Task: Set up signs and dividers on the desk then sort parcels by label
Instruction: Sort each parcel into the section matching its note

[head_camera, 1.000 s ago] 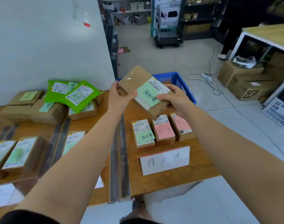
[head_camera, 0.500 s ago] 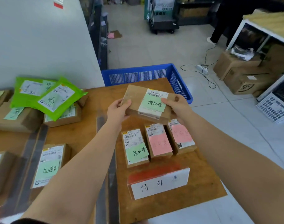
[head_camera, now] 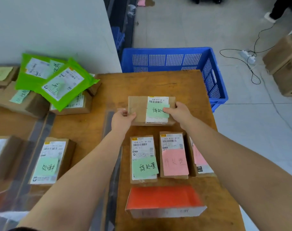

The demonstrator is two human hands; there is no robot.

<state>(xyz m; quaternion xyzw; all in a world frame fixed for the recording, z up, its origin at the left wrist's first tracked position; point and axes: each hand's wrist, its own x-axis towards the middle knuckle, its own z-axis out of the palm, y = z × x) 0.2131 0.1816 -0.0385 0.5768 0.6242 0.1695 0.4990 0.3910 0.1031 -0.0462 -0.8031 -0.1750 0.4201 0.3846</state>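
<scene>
- With both hands on it, the cardboard parcel (head_camera: 142, 110) sits on the wooden desk (head_camera: 158, 84), just beyond the green-noted parcel (head_camera: 143, 159).
- Left hand (head_camera: 122, 120) grips its left edge.
- Right hand (head_camera: 178, 112) clasps its right edge, thumb on the green sticky note (head_camera: 156, 110).

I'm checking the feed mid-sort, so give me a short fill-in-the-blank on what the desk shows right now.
1. Both hands, left hand and right hand, hold one cardboard parcel whose sticky note is ____ in colour.
2. Beyond the desk's far edge stands a ____ plastic crate.
3. The row nearer the person has a parcel with a green note and, right of it, one with a ____ note.

Missing words: green; blue; pink
</scene>
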